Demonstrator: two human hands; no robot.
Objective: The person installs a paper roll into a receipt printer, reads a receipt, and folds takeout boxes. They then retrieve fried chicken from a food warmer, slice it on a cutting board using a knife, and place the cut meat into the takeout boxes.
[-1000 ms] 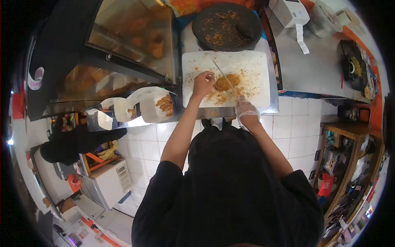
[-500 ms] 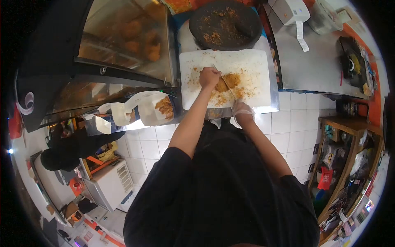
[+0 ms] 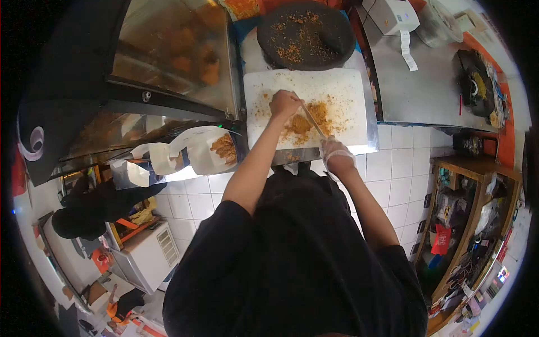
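Note:
A white cutting board scattered with brown crumbs lies in front of me. Across it runs a long knife, its blade slanting over a piece of fried breaded food. More breaded food and crumbs sit on the blade's other side. My left hand, bare, is closed at the knife's far end. At the near end, by the board's front edge, my right hand wears a clear plastic glove and is closed round the handle, which it mostly hides.
Beyond the board stands a dark stone mortar with crumbs. Left are a glass display case and paper-lined boxes, one holding fried pieces. A receipt printer sits on the steel counter. Wooden shelves stand right; people are at lower left.
The blade has shifted on the breaded food, which now shows on both sides of it. My right hand has moved slightly right and nearer to me. A person in orange has appeared lower left.

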